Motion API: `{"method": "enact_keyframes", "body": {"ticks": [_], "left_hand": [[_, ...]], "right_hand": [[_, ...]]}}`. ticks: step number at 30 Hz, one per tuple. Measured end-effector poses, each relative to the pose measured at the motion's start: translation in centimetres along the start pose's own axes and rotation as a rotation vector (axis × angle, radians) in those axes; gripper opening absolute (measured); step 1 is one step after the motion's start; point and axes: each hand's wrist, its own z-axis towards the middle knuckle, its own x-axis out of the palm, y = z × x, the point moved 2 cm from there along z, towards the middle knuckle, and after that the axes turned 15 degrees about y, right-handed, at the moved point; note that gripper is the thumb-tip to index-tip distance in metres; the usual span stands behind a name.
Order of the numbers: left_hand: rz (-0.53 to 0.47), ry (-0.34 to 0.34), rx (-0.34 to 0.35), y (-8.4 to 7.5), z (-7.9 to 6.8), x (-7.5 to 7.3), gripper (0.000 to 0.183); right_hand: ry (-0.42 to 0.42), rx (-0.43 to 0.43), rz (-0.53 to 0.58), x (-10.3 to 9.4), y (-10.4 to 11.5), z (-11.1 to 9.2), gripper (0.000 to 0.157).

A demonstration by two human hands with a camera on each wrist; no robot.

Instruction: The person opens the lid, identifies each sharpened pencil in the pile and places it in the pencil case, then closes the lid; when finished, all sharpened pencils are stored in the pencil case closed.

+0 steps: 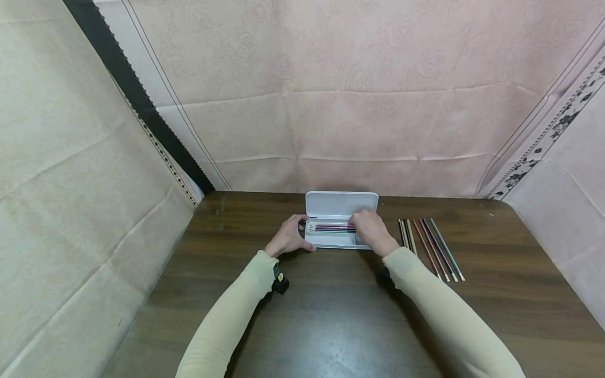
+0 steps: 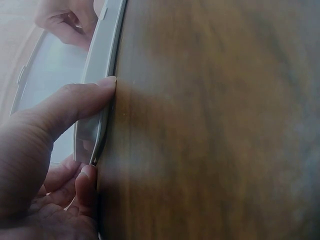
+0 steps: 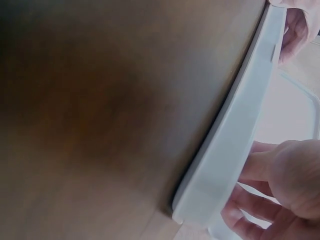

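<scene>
A white pencil case (image 1: 326,245) lies on the table with its hinged lid (image 1: 341,203) raised at the back. Several slim pencils (image 1: 326,228) lie lengthwise inside it. My left hand (image 1: 289,237) grips the case's left end; in the left wrist view the thumb (image 2: 90,97) presses the front wall and the other fingers curl round the corner. My right hand (image 1: 371,229) reaches into the right part of the case, fingers bent down over the pencils' right ends. Its fingertips are hidden behind the front wall in the right wrist view, so I cannot tell whether they pinch a pencil.
To the right of the case, several more pencils (image 1: 446,247) lie side by side on the brown wooden table (image 1: 331,315), partly behind the right forearm. Pale patterned cloth (image 1: 368,121) hangs along the table's back edge, with more cloth at both sides.
</scene>
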Motion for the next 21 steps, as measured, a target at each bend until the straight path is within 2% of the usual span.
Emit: {"method": "enact_keyframes", "body": {"ticks": [11,16,21], "left_hand": [[-0.003,0.002,-0.008,0.1,0.2,0.0,0.094],[-0.009,0.002,-0.009,0.0,0.0,0.0,0.094],[-0.013,0.0,-0.009,0.0,0.0,0.0,0.094]], "right_hand": [[0.014,-0.025,0.054,-0.2,-0.3,-0.6,0.024],[0.005,-0.009,0.186,-0.9,-0.5,-1.6,0.013],[-0.032,0.001,0.285,-1.8,-0.7,-3.2,0.012]]}}
